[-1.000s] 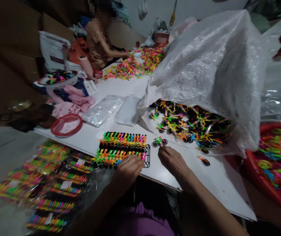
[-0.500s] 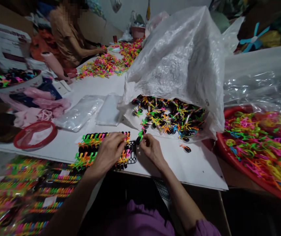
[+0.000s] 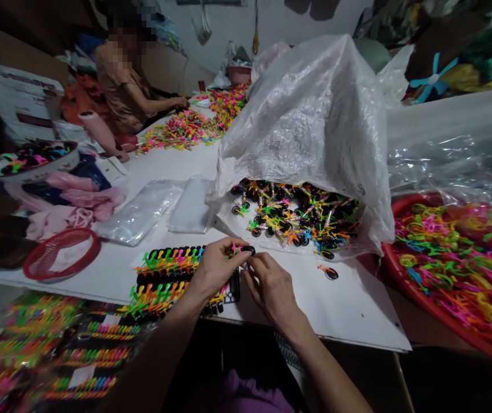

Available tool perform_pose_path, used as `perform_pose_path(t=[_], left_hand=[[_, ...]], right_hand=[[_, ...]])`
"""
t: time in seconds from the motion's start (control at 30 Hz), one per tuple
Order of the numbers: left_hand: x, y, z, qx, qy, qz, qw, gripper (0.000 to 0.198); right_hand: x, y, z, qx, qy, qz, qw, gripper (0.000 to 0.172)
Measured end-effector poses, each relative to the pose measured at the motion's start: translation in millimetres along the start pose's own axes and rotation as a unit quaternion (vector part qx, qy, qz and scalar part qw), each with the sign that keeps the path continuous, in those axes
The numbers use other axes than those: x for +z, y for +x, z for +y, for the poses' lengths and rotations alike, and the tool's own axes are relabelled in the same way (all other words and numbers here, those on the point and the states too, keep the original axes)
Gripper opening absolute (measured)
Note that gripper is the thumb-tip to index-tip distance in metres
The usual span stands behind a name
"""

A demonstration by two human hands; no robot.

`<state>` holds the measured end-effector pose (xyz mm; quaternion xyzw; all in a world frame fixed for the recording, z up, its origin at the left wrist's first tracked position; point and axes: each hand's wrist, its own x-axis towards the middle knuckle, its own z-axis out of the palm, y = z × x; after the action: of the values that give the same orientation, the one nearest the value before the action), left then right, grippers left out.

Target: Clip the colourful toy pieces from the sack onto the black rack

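— What has changed in the last half second?

— The left hand (image 3: 217, 267) lay flat across the black plastic grid rack (image 3: 233, 289). Now it is lifted at the rack's 3 o'clock end, thumb and forefinger pinched on a small plastic toy bike with a black wheel (image 3: 242, 250). The right hand (image 3: 271, 287) has closed in from 5 o'clock, its curled fingertips gripping the same toy.

— And the rack?

— It carries tight rows of neon toy bikes (image 3: 168, 269), glossy and spiky, and lies on the matte white table board (image 3: 349, 304).

— Farther out?

— At 1 o'clock a loose orange bike (image 3: 328, 271) lies flat. Beyond it a crinkled translucent plastic sack (image 3: 314, 126) spills a tangled heap of bikes (image 3: 297, 215). At 3 o'clock there is a round red basin (image 3: 405, 287), and at 11 o'clock a seated co-worker (image 3: 125, 80).
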<state>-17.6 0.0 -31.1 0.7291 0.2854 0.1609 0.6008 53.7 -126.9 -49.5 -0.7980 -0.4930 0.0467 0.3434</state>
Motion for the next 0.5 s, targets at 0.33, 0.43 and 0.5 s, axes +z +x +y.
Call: perform_pose_path(t=[0.33,0.43,0.5], left_hand=[[-7.0,-17,14,0.053,-0.009,-0.01,0.998,0.058],[-28.4,-11,0,0.123,0.125,0.068,0.982,0.051],[-35.6,-8,-15,0.177,0.255,0.059,0.949,0.034]], right_hand=[[-14,0,17,0.079,0.243,-0.08,0.964,0.018],[6,5,24,0.098,0.227,0.026,0.969,0.019],[34,6,31,0.12,0.232,0.035,0.965,0.016]])
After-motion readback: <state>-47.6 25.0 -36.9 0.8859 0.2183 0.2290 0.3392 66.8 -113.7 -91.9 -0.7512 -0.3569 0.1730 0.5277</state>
